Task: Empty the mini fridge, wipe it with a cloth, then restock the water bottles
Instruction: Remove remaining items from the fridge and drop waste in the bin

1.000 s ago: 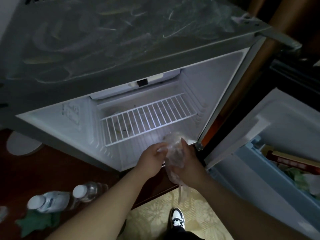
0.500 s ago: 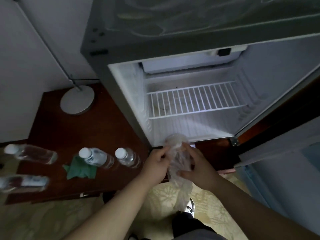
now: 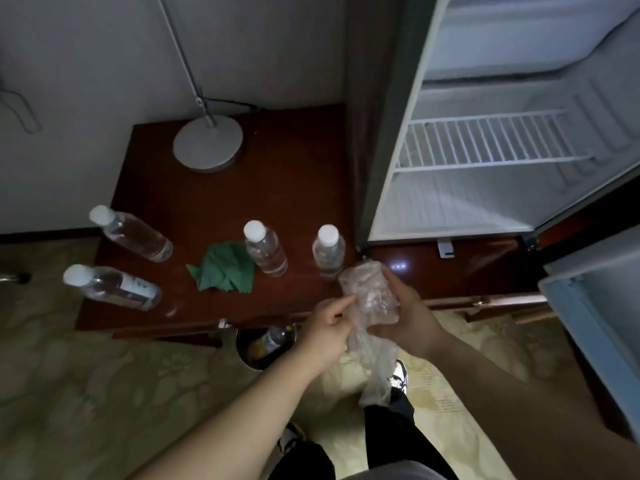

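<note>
The mini fridge (image 3: 460,202) stands open at the upper right, with only a white wire shelf (image 3: 485,143) inside. Both hands hold a crumpled clear plastic bag (image 3: 370,292) in front of the fridge's lower left corner. My left hand (image 3: 325,330) pinches its left side and my right hand (image 3: 412,317) grips its right side. The bag's tail hangs down toward my shoes. Several water bottles stand on the dark wooden cabinet top (image 3: 284,188): two near the fridge (image 3: 265,249) (image 3: 329,249) and two farther left (image 3: 130,233) (image 3: 110,287). A green cloth (image 3: 223,268) lies between them.
A round lamp base (image 3: 207,143) with its pole sits at the back of the cabinet. A metal bin (image 3: 266,344) holding a bottle stands on the carpet below the cabinet edge. The fridge door (image 3: 595,306) hangs open at the right.
The view has swung left and down, bringing the cabinet top, bottles and bin into sight. Both hands have drawn the plastic bag back from the fridge opening, still holding it.
</note>
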The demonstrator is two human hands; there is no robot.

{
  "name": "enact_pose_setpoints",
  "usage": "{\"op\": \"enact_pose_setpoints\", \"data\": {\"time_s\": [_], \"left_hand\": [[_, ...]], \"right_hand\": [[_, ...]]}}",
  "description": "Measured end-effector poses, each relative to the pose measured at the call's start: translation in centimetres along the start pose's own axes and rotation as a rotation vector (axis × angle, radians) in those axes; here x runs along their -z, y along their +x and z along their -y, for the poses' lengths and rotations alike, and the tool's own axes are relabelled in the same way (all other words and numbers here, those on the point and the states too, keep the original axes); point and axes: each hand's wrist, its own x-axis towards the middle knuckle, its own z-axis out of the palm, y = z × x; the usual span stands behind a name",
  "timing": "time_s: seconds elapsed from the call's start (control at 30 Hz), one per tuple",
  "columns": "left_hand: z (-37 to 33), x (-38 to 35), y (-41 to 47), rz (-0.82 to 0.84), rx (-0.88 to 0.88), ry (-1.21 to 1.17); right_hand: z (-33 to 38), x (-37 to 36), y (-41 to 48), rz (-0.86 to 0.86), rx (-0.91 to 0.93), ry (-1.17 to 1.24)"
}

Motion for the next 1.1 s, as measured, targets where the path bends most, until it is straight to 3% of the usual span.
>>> {"op": "enact_pose_setpoints", "data": {"time_s": [0.37, 0.5, 0.7, 0.87, 1.1], "left_hand": [[6.8, 5.5, -4.8, 0.101, 0.008, -0.204], [11.5, 8.7, -8.2, 0.031, 0.006, -0.261], [18.6, 12.2, -12.1, -0.101, 0.117, -0.301], [23.2, 13.7, -11.4, -0.189, 0.192, -0.322], [32.2, 14.0, -3.5, -0.237, 0.232, -0.315]], "right_hand": [[3.1, -8.1, -3.4, -0.036, -0.045, -0.063], [3.7, -13.8, -5.5, 0.041, -0.022, 0.036], [4.4, -22.2, -6.4, 0.208, -0.152, 0.102], [3.5, -27.2, -4.0, 0.283, -0.206, 0.085], [-4.7, -34.3, 5.0, 0.349, -0.202, -0.02]]}}
